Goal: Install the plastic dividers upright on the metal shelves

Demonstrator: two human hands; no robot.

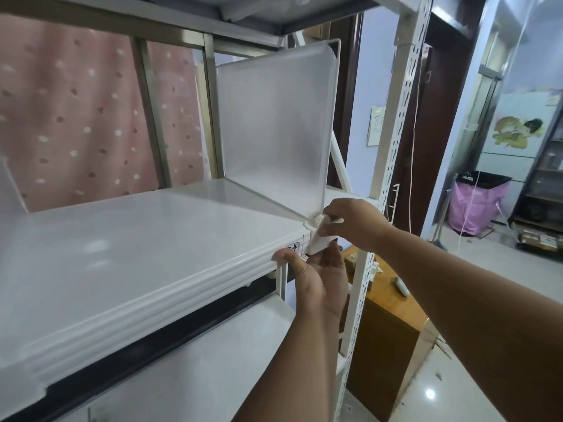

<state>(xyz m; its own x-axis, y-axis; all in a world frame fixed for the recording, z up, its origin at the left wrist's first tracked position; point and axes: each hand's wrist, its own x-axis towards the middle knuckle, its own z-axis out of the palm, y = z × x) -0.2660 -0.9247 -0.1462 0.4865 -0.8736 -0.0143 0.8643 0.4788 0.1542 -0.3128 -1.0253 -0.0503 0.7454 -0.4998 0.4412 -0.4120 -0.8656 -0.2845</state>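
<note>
A frosted plastic divider (pixel 274 123) stands upright on the white metal shelf (pixel 122 254), near its right end. At the divider's front bottom corner a white plastic clip (pixel 318 236) hooks over the shelf's front lip. My right hand (pixel 355 222) pinches the top of that clip with its fingertips. My left hand (pixel 316 278) comes up from below, thumb on the shelf's front edge and fingers behind the clip's lower part. Another divider's edge (pixel 9 190) shows at the far left.
White perforated uprights (pixel 393 141) frame the rack on the right. A lower shelf (pixel 198 360) lies beneath. A wooden cabinet (pixel 387 324) stands right of the rack, a pink bag in a bin (pixel 475 205) farther back. A pink dotted curtain (pixel 76 117) hangs behind.
</note>
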